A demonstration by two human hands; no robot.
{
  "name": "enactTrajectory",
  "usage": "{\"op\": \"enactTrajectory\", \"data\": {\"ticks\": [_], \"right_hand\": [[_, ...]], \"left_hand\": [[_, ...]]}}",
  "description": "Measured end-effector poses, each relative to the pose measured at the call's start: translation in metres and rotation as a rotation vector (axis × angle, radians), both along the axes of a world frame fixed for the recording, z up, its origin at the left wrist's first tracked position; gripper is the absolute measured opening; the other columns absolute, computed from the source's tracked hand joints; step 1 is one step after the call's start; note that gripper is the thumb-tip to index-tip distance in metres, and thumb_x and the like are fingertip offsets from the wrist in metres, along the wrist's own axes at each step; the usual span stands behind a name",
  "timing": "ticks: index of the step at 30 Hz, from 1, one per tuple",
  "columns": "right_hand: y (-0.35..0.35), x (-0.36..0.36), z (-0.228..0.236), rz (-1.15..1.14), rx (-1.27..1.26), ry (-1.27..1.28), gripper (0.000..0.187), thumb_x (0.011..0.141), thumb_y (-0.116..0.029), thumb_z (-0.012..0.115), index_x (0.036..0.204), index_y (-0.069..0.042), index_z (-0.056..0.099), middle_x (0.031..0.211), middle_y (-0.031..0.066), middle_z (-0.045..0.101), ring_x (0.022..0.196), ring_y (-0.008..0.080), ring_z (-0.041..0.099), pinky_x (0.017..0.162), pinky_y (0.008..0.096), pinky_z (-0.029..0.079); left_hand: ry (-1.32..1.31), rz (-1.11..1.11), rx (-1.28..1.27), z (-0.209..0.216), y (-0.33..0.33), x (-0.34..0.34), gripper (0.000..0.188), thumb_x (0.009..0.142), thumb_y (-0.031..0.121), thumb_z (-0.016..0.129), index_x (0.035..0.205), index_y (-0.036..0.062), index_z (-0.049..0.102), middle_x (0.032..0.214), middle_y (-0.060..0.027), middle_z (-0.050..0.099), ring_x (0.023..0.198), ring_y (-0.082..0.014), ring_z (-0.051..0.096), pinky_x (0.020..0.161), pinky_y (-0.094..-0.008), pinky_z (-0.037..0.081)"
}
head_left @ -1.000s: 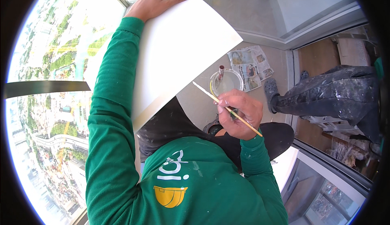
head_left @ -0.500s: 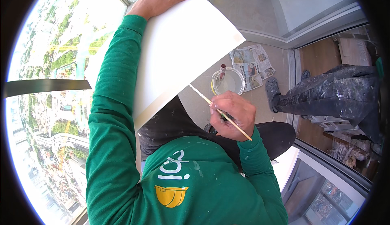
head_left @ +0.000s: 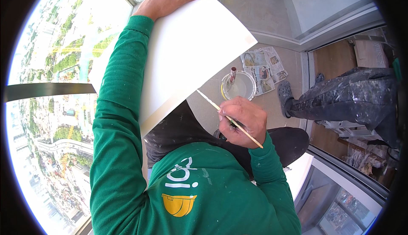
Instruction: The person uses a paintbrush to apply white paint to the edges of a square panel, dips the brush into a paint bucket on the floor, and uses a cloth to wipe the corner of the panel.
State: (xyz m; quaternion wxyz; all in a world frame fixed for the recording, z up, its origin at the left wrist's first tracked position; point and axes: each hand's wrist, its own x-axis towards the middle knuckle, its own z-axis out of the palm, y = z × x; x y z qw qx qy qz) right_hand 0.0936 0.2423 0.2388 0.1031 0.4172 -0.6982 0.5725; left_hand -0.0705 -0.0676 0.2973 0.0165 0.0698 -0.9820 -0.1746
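Note:
A large white panel [head_left: 191,39] stands tilted across my lap, with tan strips near its ends. My left hand [head_left: 163,0] grips its far end, thumb laid on the white face and fingers over the edge; some fingertips are cut off by the picture's top. In my right hand [head_left: 244,118] is a thin wooden paintbrush [head_left: 244,132], pinched between thumb and fingers. White paint coats its front part, and the tip meets or nearly meets the panel's right edge. Beyond that hand, a round paint tub [head_left: 242,86] with a dark red-handled tool [head_left: 233,74] sits on the floor.
Newspaper sheets [head_left: 267,67] lie beside the tub. To the right, a person in paint-spattered dark trousers [head_left: 344,95] and a grey clog [head_left: 285,99] stands at a door track. A bright window [head_left: 63,129] fills the left side; a glass panel [head_left: 263,14] stands beyond.
The brush tip has slid slightly nearer to me along the panel's right edge, with my right hand shifting a little. My left hand and the panel look almost unchanged.

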Motion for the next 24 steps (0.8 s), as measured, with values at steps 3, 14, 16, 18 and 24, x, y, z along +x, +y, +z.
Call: {"op": "enactTrajectory", "data": {"ticks": [3,14,16,18,24], "right_hand": [[-0.002,0.000,-0.003,-0.022,0.018,0.026,0.028,0.069,0.011,0.072,0.093,-0.002,0.064,0.083,0.0127,0.069,0.070,0.0286,0.069,0.063,0.0356,0.057],[-0.001,-0.004,0.003,-0.026,0.008,0.030,0.028,0.069,0.009,0.072,0.093,-0.002,0.064,0.083,0.0125,0.068,0.070,0.0285,0.068,0.063,0.0360,0.057],[0.002,-0.008,-0.001,-0.074,0.045,0.044,0.027,0.069,0.009,0.072,0.092,-0.002,0.064,0.083,0.0123,0.068,0.070,0.0282,0.068,0.064,0.0359,0.057],[0.006,-0.014,-0.001,-0.104,0.065,0.049,0.027,0.069,0.009,0.072,0.092,-0.002,0.064,0.082,0.0122,0.068,0.070,0.0282,0.069,0.064,0.0359,0.057],[0.009,-0.018,0.005,-0.102,0.035,-0.001,0.026,0.070,0.009,0.072,0.091,-0.002,0.064,0.082,0.0124,0.068,0.069,0.0286,0.069,0.064,0.0358,0.057]], "left_hand": [[-0.002,0.002,-0.009,0.000,0.001,0.000,0.091,0.089,0.069,0.059,0.156,0.0105,0.041,0.142,-0.0284,0.059,0.134,-0.0447,0.055,0.116,-0.0516,0.042],[-0.001,-0.016,0.007,0.009,0.010,0.002,0.091,0.089,0.069,0.058,0.157,0.0115,0.040,0.145,-0.0270,0.057,0.136,-0.0439,0.053,0.117,-0.0513,0.041],[-0.001,-0.013,0.005,0.010,0.010,0.002,0.091,0.089,0.069,0.058,0.157,0.0117,0.040,0.145,-0.0266,0.056,0.137,-0.0436,0.053,0.117,-0.0513,0.041],[-0.017,0.017,-0.018,0.003,0.002,-0.005,0.090,0.089,0.069,0.058,0.157,0.0119,0.040,0.146,-0.0263,0.056,0.137,-0.0433,0.053,0.117,-0.0512,0.041],[-0.018,0.009,-0.018,0.001,0.003,-0.010,0.089,0.090,0.068,0.058,0.157,0.0119,0.041,0.146,-0.0264,0.056,0.137,-0.0432,0.053,0.117,-0.0512,0.041]]}}
